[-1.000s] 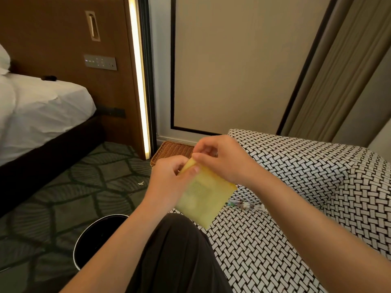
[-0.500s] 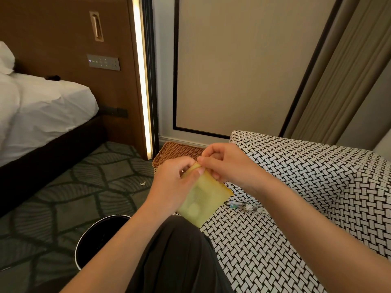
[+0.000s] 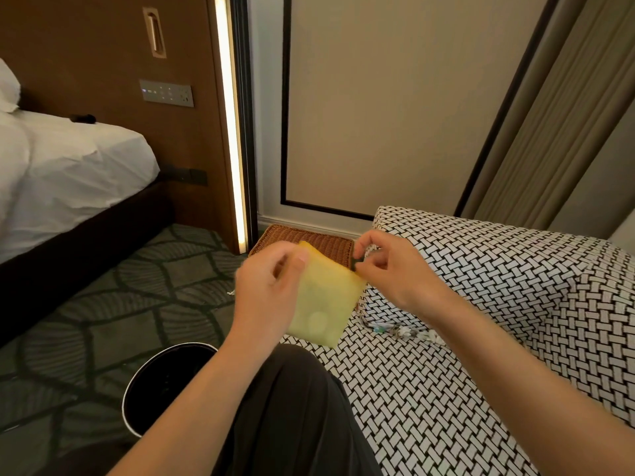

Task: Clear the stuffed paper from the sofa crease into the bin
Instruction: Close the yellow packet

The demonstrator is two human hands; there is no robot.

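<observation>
Since the earlier frames, the two hands have drawn apart: they met at one top corner of the yellow sheet (image 3: 323, 304), and now each holds its own corner, so the sheet is stretched wider at mid-frame.

The left hand (image 3: 264, 293) pinches the upper left corner between thumb and fingers, knuckles toward the camera. The right hand (image 3: 395, 269) pinches the upper right corner with its fingers curled in. Both forearms reach up from the bottom of the frame. Whether the sheet is a bag, a glove or a wrapper I cannot tell.

This looks like a preparing step, not the clearing itself. The crumpled paper (image 3: 402, 329) lies in the crease of the woven-pattern sofa (image 3: 498, 304), right of centre and just below the right wrist, untouched. The bin (image 3: 137, 383) stands on the carpet at lower left, beside the person's knee.

Next, a hand must likely be freed, or the sheet readied, then reach down right into the crease, pinch the scraps and carry them left to the bin.
</observation>
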